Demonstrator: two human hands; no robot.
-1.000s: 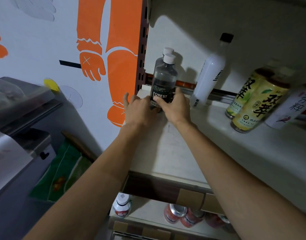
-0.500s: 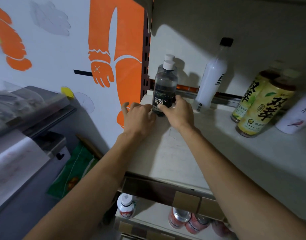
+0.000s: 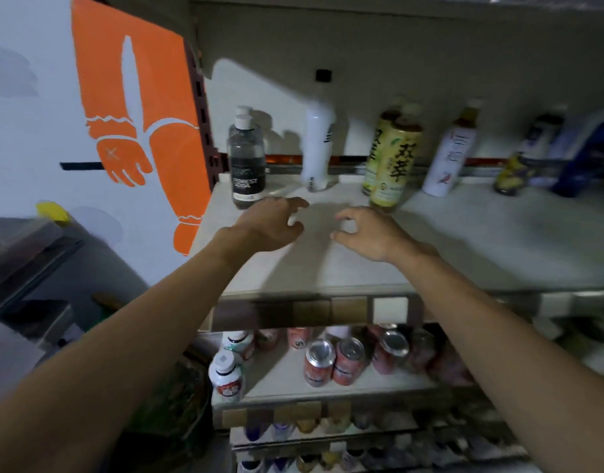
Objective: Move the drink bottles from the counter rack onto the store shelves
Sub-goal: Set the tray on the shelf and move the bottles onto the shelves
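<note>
A rear bottle point(image 3: 243, 110) hides behind the soda bottle point(image 3: 246, 162); far-right bottles point(image 3: 539, 148) blur.

Rear soda bottle point(image 3: 243, 110): behind the front soda bottle point(image 3: 246, 158); only its cap and a bit of shoulder show.
Rear tea bottle point(image 3: 377, 148): largely covered by the front tea bottle point(image 3: 394, 165); label half hidden.
White bottle point(image 3: 319, 145): smeared, label unreadable.
Right-end bottles point(image 3: 532, 148): blurred, kinds cannot be told.
Blue pack point(image 3: 587, 155): blurred, runs off the right edge.
Cans point(image 3: 331, 361): the right ones are smeared and partly behind the right forearm point(image 3: 498, 336).
Bottom shelves point(image 3: 328, 428): blurred rows, too small to tell.
Left fingers point(image 3: 295, 203): tips smeared.
Machine point(image 3: 20, 250): blurred, cut by the left edge.
</note>
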